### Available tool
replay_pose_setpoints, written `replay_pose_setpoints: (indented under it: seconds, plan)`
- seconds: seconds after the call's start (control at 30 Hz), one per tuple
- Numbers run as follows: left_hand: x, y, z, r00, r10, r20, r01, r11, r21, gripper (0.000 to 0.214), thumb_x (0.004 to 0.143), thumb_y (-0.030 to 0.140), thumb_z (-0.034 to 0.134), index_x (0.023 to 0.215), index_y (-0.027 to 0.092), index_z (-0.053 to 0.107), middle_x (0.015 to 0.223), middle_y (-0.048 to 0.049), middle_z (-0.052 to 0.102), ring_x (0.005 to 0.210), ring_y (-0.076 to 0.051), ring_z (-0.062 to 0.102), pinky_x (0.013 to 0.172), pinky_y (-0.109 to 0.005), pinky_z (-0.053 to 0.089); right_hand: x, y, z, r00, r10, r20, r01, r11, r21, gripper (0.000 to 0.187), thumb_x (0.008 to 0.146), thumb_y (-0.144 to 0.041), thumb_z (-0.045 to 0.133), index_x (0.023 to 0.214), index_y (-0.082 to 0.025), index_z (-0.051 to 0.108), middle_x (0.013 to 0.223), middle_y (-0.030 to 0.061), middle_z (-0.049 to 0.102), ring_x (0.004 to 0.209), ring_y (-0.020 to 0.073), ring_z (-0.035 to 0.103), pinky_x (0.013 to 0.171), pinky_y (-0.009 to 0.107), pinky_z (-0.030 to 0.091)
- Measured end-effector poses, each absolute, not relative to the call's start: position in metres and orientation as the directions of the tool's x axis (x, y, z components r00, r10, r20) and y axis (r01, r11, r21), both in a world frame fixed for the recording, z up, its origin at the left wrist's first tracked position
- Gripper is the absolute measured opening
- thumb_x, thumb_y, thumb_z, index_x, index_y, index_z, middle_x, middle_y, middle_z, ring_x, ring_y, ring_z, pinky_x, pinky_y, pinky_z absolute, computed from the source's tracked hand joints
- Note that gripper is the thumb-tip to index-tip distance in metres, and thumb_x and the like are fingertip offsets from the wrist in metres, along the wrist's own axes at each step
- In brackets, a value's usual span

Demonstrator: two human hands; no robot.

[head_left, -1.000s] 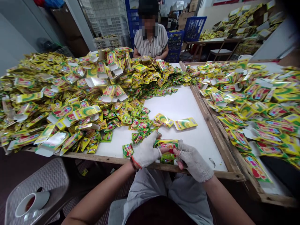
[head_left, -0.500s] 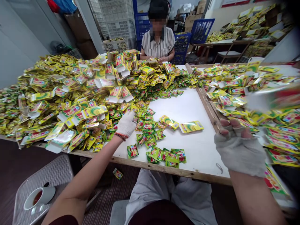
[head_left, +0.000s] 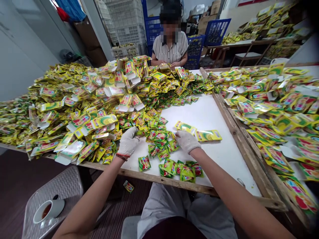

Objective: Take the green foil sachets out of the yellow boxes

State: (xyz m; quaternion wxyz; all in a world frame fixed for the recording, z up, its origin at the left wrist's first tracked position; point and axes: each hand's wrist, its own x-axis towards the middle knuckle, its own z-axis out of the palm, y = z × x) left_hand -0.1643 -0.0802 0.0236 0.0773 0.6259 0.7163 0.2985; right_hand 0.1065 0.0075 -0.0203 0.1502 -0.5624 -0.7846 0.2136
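Observation:
My left hand (head_left: 129, 142), in a white knit glove with bare fingertips, is at the left edge of the small green and yellow candy packets (head_left: 157, 135). Its thumb and forefinger are apart, and I see nothing between them. On the other side of these packets is my gloved right hand (head_left: 187, 141), back upward, fingers pointing left. Its fingertips are partly hidden, so a grip cannot be made out. Beyond the right hand lie two yellow cartons, the nearer one (head_left: 208, 135) flat on the white tabletop. Several green packets (head_left: 180, 170) form a cluster near the front edge.
A large heap of packets and open cartons (head_left: 82, 96) covers the left side. A wooden rail (head_left: 239, 139) divides the tabletop from many filled-looking cartons (head_left: 276, 127) at right. A co-worker (head_left: 169, 48) sits opposite. A cup (head_left: 49, 211) stands on a stool at lower left.
My right hand has come from the right side, over the rail, to the packets. The blurred carton near it is no longer in the air. My left hand has shifted slightly toward me.

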Motion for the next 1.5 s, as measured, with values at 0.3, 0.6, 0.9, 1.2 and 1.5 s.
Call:
replay_pose_setpoints:
  seconds: [0.3,0.6,0.9,1.2,1.5]
  plan:
    - [-0.134,-0.095,0.038,-0.234,0.961,0.148,0.448,-0.028,0.893,0.025,0.073,0.032,0.065,0.093,0.018,0.058,0.089,-0.0019,0.062,0.078,-0.015,0.058,0.071,-0.028,0.049,0.147,-0.015,-0.016,-0.359,0.928,-0.097,0.864,0.292,-0.409,0.03,0.073,-0.019,0.06,0.103,-0.016,0.063,0.086,0.0082,0.064,0.074,0.0183,0.058,0.065,0.028,0.04]
    - [-0.07,-0.099,0.028,-0.028,0.998,0.053,0.35,-0.04,0.936,0.026,0.074,0.03,0.065,0.093,0.016,0.056,0.088,-0.0016,0.06,0.081,-0.015,0.056,0.072,-0.026,0.048,0.173,-0.052,0.003,-0.338,0.937,-0.085,0.782,0.229,-0.58,0.014,0.072,-0.025,0.059,0.084,-0.017,0.059,0.076,0.0025,0.062,0.071,0.0161,0.055,0.061,0.025,0.039]
    - [-0.024,-0.098,0.027,0.307,0.952,0.001,0.466,-0.151,0.872,0.024,0.086,0.024,0.046,0.101,0.016,0.063,0.09,-0.0025,0.063,0.084,-0.016,0.056,0.08,-0.028,0.045,0.17,-0.09,0.039,-0.503,0.864,-0.022,0.502,0.271,-0.821,0.015,0.079,-0.024,0.049,0.085,-0.02,0.061,0.079,0.0003,0.065,0.073,0.0146,0.058,0.068,0.026,0.045]
    - [-0.008,-0.106,0.022,0.249,0.967,0.047,0.319,-0.128,0.939,0.037,0.08,0.039,0.063,0.109,0.018,0.055,0.075,0.0029,0.048,0.069,-0.011,0.045,0.064,-0.023,0.04,0.165,-0.088,0.016,-0.177,0.974,0.145,0.588,0.222,-0.777,0.028,0.077,-0.028,0.057,0.104,-0.019,0.057,0.086,0.0044,0.066,0.075,0.0177,0.061,0.068,0.029,0.048]
    - [0.005,-0.043,0.02,0.354,0.903,0.246,0.622,-0.423,0.658,0.03,0.083,0.02,0.051,0.113,0.018,0.052,0.096,-0.0053,0.056,0.087,-0.017,0.055,0.08,-0.031,0.045,0.198,-0.078,-0.012,-0.087,0.99,-0.112,0.249,-0.087,-0.965,0.031,0.078,-0.043,0.057,0.095,-0.017,0.06,0.087,0.0063,0.068,0.073,0.0198,0.065,0.056,0.03,0.055]
